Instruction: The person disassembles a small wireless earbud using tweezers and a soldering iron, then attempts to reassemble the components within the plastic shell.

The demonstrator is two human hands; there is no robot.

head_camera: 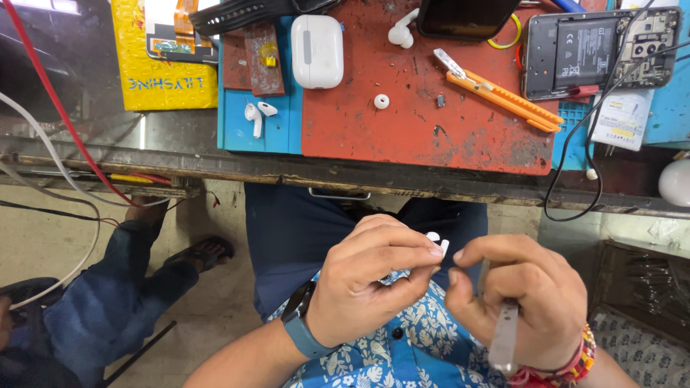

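Low over my lap, my left hand [374, 276] pinches a small white earbud [436, 239] between thumb and fingertips; only its tip shows. My right hand [521, 302] is closed around a thin flat metal tool [503, 336], its fingers close to the earbud. On the bench above lie a white earbud charging case [317, 50], another white earbud [401, 32], two earbud parts [256, 115] on a blue mat [237, 133], and a small white ear tip [382, 101] on the worn red mat [431, 122].
An orange utility knife [503, 97] lies on the red mat. A phone with its back removed [600, 50] sits at the upper right, with a black cable [575, 172] trailing off the bench edge. Yellow packet [154, 79] at left. Another person's leg and sandal [194, 255] at lower left.
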